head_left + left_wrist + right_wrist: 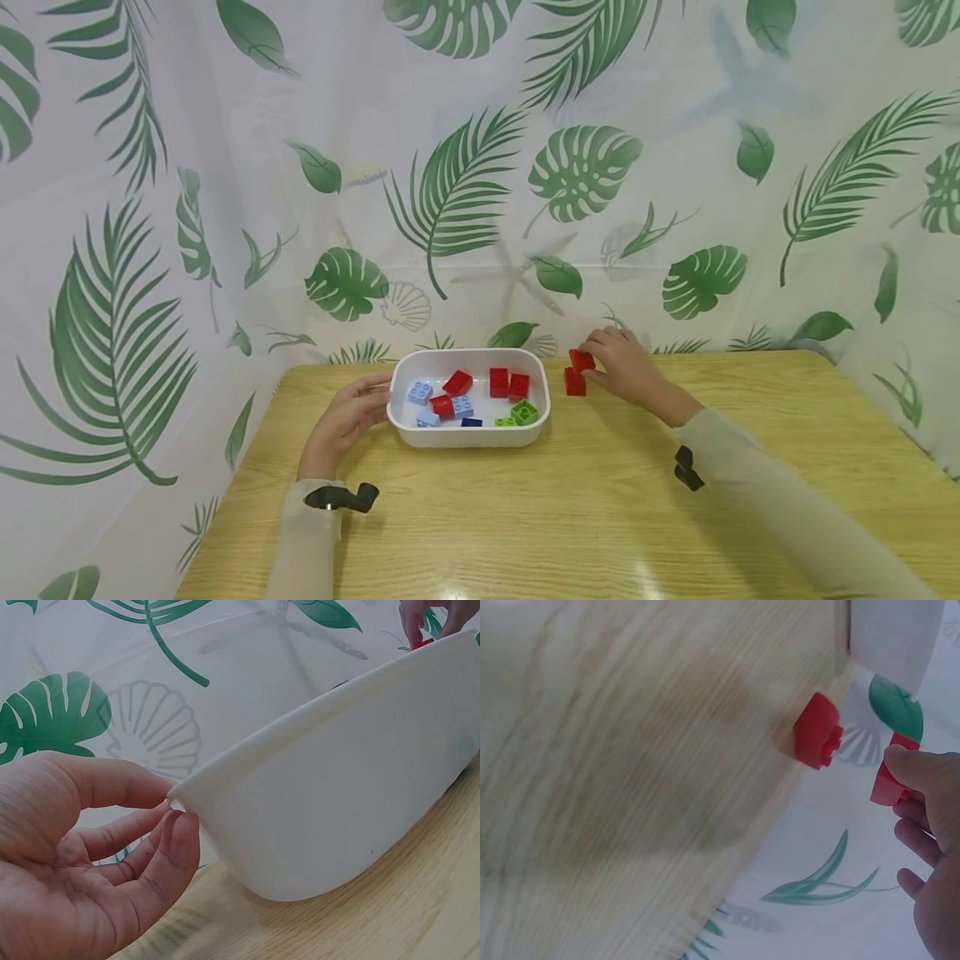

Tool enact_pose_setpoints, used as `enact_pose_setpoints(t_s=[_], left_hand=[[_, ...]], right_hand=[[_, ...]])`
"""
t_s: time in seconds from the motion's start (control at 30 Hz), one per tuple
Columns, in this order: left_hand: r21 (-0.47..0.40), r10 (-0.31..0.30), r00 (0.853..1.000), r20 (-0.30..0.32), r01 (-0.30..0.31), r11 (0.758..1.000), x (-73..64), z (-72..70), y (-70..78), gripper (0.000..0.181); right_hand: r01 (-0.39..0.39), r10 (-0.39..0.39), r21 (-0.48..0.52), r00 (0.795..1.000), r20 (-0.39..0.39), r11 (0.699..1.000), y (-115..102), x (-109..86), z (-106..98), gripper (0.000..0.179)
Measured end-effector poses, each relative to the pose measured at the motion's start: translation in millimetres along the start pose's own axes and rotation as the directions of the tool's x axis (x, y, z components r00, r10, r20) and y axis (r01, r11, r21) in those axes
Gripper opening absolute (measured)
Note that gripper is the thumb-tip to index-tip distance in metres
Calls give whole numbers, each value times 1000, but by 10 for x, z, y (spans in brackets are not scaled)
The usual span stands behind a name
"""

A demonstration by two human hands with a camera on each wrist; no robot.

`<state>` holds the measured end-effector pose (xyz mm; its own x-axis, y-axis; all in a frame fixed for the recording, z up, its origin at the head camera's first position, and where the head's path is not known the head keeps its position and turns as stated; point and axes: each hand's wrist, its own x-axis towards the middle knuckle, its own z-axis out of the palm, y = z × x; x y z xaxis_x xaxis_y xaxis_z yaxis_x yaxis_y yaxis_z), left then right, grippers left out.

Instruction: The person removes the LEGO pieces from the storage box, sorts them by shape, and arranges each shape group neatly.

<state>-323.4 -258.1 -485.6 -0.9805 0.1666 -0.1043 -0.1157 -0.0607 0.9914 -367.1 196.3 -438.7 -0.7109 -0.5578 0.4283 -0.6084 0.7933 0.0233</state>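
Note:
My left hand pinches the left rim of a white plastic bin. In the left wrist view, thumb and forefinger meet at the bin's lip. Inside the bin lie several toy building bricks, among them a red brick, a light blue brick and a green brick. Right of the bin, my right hand pinches a red brick between thumb and fingers. Another red brick sits on the table just below it, studs visible in the right wrist view; a gap shows between the two there.
The wooden table stretches forward to a leaf-patterned white cloth hanging behind it and at the sides. A black wrist mount sits on the left sleeve, another black mount on the right one.

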Motion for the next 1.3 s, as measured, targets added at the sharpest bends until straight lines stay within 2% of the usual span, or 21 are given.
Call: enact_pose_setpoints(t_s=[0.23,0.57,0.83,1.07,1.3], left_hand=[[-5,-3,1000,2,3,1000,-2,-9,-6,51],[1,-5,1000,1,5,1000,-1,-7,0,51],[4,-12,1000,-9,12,1000,-12,0,3,52],[6,-9,1000,-7,10,1000,7,-13,-6,51],[7,-13,1000,-11,13,1000,20,-15,-16,51]], right_hand=[[-16,16,-17,1000,17,1000,137,-109,67,30],[-16,18,-36,998,58,999,185,-230,144,30],[-3,6,-76,999,48,997,201,-265,240,34],[-12,15,-50,998,65,999,233,-277,322,33],[-22,28,-64,996,90,998,243,-273,378,29]])
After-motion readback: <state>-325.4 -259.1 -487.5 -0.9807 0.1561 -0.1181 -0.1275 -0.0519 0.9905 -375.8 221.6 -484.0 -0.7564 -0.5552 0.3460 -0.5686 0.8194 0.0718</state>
